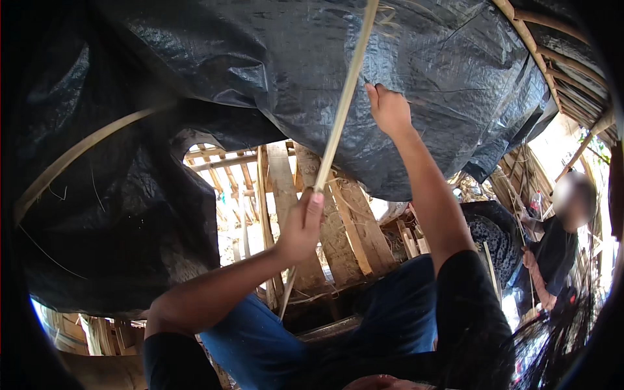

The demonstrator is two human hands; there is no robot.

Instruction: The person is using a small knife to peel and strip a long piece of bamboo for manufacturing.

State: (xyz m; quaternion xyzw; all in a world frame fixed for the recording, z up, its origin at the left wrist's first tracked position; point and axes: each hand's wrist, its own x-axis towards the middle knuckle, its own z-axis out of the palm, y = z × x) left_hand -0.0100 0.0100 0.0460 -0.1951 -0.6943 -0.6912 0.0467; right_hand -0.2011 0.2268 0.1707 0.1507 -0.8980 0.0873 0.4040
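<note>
Pale strip (342, 109), long, thin and probably wood or bamboo, stood on a slant between the person's arms. Upper end ran out past the top of the view; lower part passed below the fist toward the knees.

Left hand (301, 224) was wrapped firmly round the strip, below its middle as far as visible. Right hand (390, 110) was up beside the upper stretch, apart from it, fingers curled closed. A small dark tip showed by the thumb; whether that was a tool could not be told.

Progress: thin pale curls (388, 23) showed against the tarp near the upper end, so some material looked to be off already. The strip was still in one long piece. How much was finished, and how much remained, could not be judged with its upper end hidden.

Further out: black tarp (305, 62) behind the strip and across to the left, a bent pole (84, 156) against it. Rough planks (338, 227) beyond the knees in blue jeans (260, 335). Far right, a co-worker in a black top (558, 250), and roof poles (530, 40) above.
</note>
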